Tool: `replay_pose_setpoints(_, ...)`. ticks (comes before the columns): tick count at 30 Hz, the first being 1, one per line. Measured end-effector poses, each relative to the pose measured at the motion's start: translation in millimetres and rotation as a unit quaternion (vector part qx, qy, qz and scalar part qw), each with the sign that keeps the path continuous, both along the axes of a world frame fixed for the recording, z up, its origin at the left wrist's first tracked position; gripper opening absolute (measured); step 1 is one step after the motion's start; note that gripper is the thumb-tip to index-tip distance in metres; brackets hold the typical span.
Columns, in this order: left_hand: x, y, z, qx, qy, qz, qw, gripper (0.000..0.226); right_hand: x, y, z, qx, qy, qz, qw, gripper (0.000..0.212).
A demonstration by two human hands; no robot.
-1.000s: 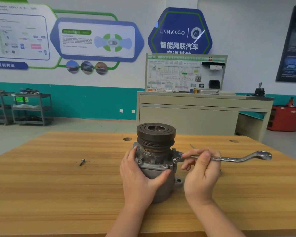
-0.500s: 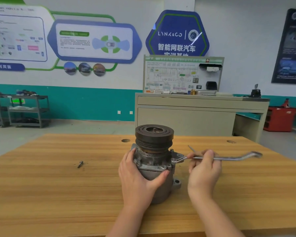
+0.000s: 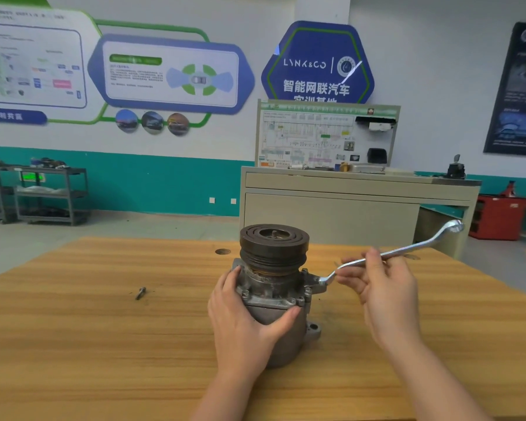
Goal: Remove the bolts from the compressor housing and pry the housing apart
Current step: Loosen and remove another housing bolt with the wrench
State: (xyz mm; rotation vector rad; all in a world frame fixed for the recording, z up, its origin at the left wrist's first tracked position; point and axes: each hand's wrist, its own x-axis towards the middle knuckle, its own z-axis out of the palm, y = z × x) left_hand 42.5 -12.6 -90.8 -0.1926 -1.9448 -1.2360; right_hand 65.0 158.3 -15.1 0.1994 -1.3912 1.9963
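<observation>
At the far left, against the teal-banded wall, a metal shelf cart (image 3: 50,194) stands on the floor with parts on its top shelf. Nearer, on the wooden counter (image 3: 73,344), a single loose bolt (image 3: 140,292) lies well apart from everything else, to the left of the work. A small round hole (image 3: 223,251) shows in the counter top just behind and left of the compressor.

The compressor housing (image 3: 274,302) stands upright near the middle of the counter, its dark grooved pulley (image 3: 274,246) on top and a mounting ear sticking out at its lower right. The left hand (image 3: 243,323) wraps the housing from the near left side, fingers curled round the back edge and the thumb pressed across the front below the bolted flange.

On the housing's right shoulder the ring end of a silver wrench (image 3: 392,253) sits on a bolt; whether it is fully seated cannot be told. The wrench shaft slopes up and to the right, its far end raised in the air. The right hand (image 3: 386,296) pinches the shaft between thumb and fingertips, palm open toward the camera, the other fingers loosely spread.

Behind stands a beige cabinet (image 3: 346,208) carrying a wiring display board (image 3: 325,138), and a red cart (image 3: 498,217) at far right.
</observation>
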Motion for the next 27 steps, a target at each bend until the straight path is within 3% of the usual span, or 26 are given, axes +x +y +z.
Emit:
replay_pose_setpoints(8,-1,2,-2,0.016,0.02,-0.009,1.0,0.105,9,-26,-21,0.216,0.126,-0.129,0.96,0.01)
replay_pose_setpoints(10,-2,3,-4,0.021,0.026,-0.018,0.999,0.105,9,-27,-23,0.305,0.182,-0.172,0.919,0.012)
replay_pose_setpoints(14,-3,3,-6,0.02,0.05,-0.038,0.998,0.099,8,-37,-38,0.489,0.259,-0.254,0.793,0.018)
replay_pose_setpoints(16,-3,2,-7,0.022,0.042,-0.05,0.998,0.101,7,-39,-47,0.528,0.278,-0.299,0.745,0.011)
replay_pose_setpoints(17,-2,1,-7,0.024,0.034,-0.053,0.998,0.102,7,-39,-52,0.507,0.269,-0.31,0.758,0.005)
replay_pose_setpoints(20,-2,0,-6,0.044,0.034,-0.058,0.997,0.102,9,-40,-54,0.284,0.212,-0.239,0.904,0.02)
replay_pose_setpoints(22,-2,-1,-6,0.088,0.019,-0.072,0.993,0.099,8,-41,-46,0.118,0.15,-0.166,0.968,0.027)
replay_pose_setpoints(24,-3,-3,-6,0.143,0.0,-0.081,0.986,0.097,0,-33,-33,-0.046,0.059,-0.07,0.995,0.026)
replay_pose_setpoints(27,-8,-7,-5,0.208,-0.021,-0.1,0.973,0.09,-14,-16,-11,-0.191,-0.102,0.086,0.972,0.018)
